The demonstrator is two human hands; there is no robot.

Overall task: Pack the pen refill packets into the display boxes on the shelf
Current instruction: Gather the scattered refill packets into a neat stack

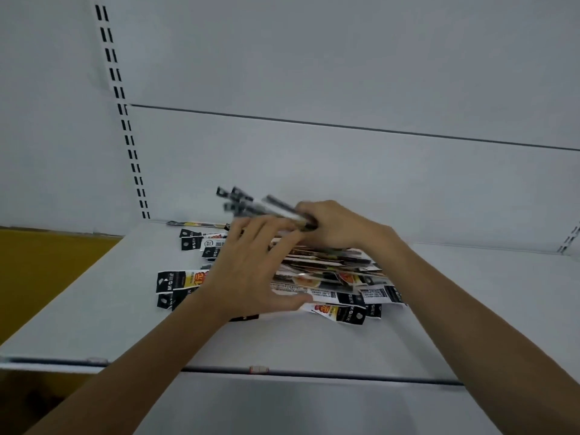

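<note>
A loose pile of pen refill packets (332,277), black, white and orange, lies on the white shelf (94,321). My right hand (339,226) grips a bundle of packets (251,202) lifted above the pile, their black ends pointing up and left. My left hand (248,268) is spread over the left side of the pile, fingers straight, its fingertips near the held bundle. More packets (179,282) lie flat to the left of that hand. No display box is in view.
The white back panel (345,73) rises behind the shelf, with a slotted upright (125,120) at the left. A yellow surface (40,271) lies beyond the shelf's left end. The shelf's front edge (257,370) carries a price rail.
</note>
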